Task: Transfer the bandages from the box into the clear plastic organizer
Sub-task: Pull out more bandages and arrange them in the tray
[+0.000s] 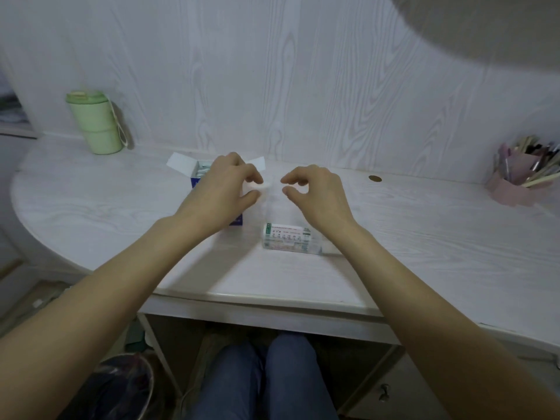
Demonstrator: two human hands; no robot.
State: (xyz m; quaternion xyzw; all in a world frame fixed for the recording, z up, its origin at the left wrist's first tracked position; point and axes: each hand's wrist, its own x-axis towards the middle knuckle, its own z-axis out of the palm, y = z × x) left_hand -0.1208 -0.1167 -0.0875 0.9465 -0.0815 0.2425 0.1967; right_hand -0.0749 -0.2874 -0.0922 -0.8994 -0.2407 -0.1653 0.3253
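Both my hands hover over the white desk (424,225), fingers loosely curled and holding nothing. My left hand (225,189) hangs above the blue and white box (198,177), hiding most of it; the box stands with its top flaps open, and pale wrapped bandages (202,170) show inside at the far left corner. My right hand (315,192) hangs just to the right, thumb and forefinger apart, above the clear plastic organizer (291,239). The organizer sits right beside the box on the desk, and a printed label shows at its near end. Whether either hand touches what lies under it, I cannot tell. A green cup (94,122) stands far left by the wall, and a pink pen holder (515,180) far right.
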